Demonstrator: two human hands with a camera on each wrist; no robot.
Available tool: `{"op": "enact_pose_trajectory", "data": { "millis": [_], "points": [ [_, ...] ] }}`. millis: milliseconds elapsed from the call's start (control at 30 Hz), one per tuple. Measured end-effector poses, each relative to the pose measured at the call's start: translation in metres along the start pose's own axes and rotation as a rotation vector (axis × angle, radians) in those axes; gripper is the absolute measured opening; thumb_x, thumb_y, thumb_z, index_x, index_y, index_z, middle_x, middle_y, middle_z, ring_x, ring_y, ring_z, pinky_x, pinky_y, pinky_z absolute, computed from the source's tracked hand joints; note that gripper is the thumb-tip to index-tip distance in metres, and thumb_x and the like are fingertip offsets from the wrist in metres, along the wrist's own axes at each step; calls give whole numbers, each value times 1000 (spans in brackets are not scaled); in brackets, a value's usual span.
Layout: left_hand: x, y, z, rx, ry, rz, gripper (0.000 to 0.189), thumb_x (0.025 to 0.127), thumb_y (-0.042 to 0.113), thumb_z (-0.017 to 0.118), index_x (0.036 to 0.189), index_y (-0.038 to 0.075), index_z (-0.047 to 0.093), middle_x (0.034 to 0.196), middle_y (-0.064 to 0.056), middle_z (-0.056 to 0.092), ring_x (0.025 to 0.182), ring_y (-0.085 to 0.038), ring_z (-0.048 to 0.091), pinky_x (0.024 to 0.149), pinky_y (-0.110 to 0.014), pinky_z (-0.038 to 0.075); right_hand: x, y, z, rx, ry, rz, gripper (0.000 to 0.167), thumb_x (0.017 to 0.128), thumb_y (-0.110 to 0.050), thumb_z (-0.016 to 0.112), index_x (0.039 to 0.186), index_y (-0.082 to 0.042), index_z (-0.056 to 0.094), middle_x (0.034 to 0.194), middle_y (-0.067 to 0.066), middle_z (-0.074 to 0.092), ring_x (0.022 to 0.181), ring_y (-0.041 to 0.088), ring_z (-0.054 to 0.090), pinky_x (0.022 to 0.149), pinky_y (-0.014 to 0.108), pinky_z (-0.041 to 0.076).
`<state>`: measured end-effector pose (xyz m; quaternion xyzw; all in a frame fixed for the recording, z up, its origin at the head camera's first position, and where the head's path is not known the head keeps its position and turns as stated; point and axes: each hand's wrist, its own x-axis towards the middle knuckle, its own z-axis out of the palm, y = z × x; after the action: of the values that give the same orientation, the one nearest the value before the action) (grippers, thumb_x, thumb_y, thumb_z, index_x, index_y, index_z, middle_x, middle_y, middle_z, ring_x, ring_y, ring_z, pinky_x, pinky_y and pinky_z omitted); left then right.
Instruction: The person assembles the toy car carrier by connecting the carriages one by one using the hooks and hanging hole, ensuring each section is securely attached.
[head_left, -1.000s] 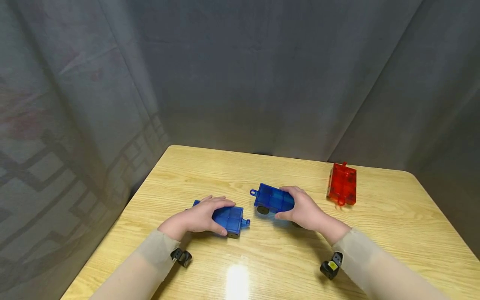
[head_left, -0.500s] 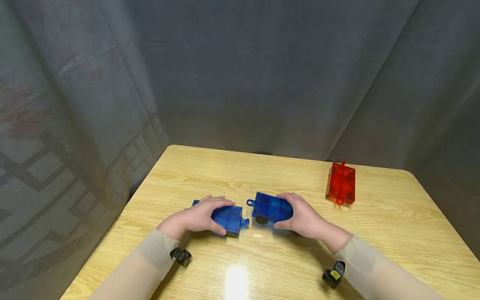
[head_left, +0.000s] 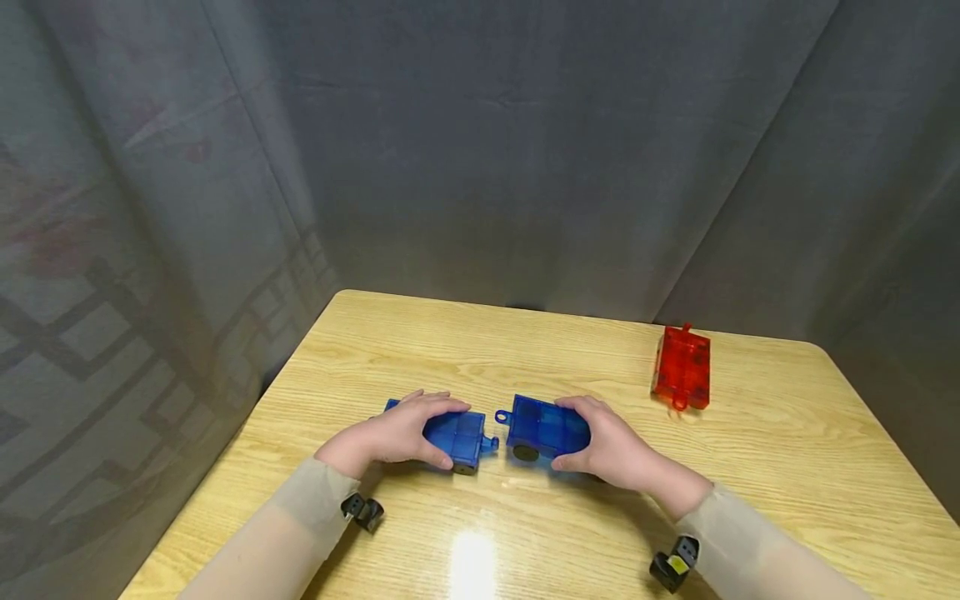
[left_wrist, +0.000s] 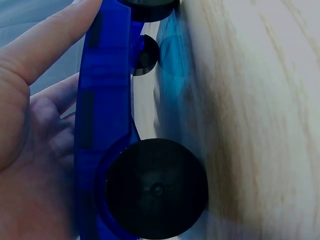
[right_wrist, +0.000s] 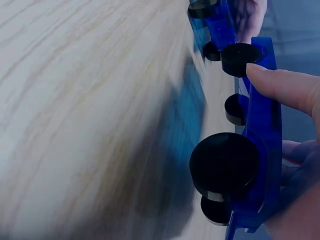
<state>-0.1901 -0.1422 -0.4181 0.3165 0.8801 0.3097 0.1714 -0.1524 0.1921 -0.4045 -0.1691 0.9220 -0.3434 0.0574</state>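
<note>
Two see-through blue toy car bases with black wheels face each other end to end in the head view. My left hand (head_left: 401,433) grips the left blue car base (head_left: 459,437), thumb on the near side and fingers across the far side; its wheels stand on the table. The right blue car base (head_left: 551,427) is pinched between thumb and fingers of my right hand (head_left: 611,446). In the right wrist view, the wheels (right_wrist: 225,162) of that base hang above the tabletop. Its ring (head_left: 503,416) appears just above the left base's upright hitch peg (head_left: 494,443), seemingly apart.
A red see-through car base (head_left: 682,367) lies at the back right of the wooden table (head_left: 480,333), away from both hands. Grey curtains (head_left: 487,167) hang behind and to the left of the table. A bright light reflection lies near the front.
My right hand has brought its blue car base nearer to me and lower in the head view, its ring closer to the peg. The left hand and its base have stayed put.
</note>
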Motion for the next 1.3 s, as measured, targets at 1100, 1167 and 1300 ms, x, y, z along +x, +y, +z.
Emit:
{"op": "enact_pose_trajectory", "data": {
  "millis": [1100,1167,1300],
  "points": [
    [-1,-1,2,-8,10,-32,81,78,32,86,148,17,48,155,-17,34,145,-43,17,116,-60,8,-9,1,14,19,-37,19,84,69,-27,93,139,-5,52,132,12,54,121,36,50,100,60,41],
    [-1,-1,2,-11,11,-34,81,78,32,86,148,17,48,155,-17,34,145,-44,16,115,-61,9,-9,1,14,20,-35,22,84,68,-27,93,139,-5,53,132,12,54,121,36,50,100,60,42],
    [-2,0,2,-13,12,-45,80,78,31,86,148,20,49,155,-15,34,145,-44,15,115,-61,9,-9,0,15,17,-35,24,83,68,-26,93,138,-6,53,130,11,55,120,35,50,99,60,42]
  ]
}}
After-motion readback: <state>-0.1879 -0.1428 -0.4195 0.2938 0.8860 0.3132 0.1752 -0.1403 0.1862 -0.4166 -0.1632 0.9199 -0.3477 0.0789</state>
